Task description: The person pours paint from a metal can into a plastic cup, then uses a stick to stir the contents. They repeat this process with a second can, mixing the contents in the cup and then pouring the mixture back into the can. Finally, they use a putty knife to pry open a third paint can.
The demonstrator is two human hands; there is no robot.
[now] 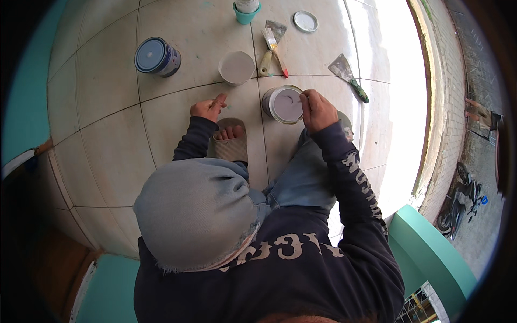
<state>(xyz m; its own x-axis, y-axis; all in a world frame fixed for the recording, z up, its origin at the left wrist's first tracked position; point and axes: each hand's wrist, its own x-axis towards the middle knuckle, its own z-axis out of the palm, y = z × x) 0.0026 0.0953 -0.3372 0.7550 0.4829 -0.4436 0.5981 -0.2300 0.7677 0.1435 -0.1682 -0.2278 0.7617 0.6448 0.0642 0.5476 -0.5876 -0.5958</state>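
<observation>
In front of my feet stands an open paint can (286, 105) of pale greyish-lilac paint, a dark curved streak on its surface. My right hand (320, 111) is at the can's right rim, fingers pinched; a thin thing seems to reach from them into the paint, but its kind is unclear. My left hand (208, 109) hovers above my left sandal (230, 144), holding nothing visible, fingers loosely bent and one stretched out. Just beyond it is a round tub (237, 68) with similar pale contents.
A closed blue-lidded can (157, 56) stands at left. Beyond the paint lie a paintbrush (273, 43), a putty knife (276, 29) and a round lid (306, 21). A green-handled scraper (350, 78) lies at right. A teal cup (246, 13) stands far back. A teal ledge (431, 253) borders the lower right.
</observation>
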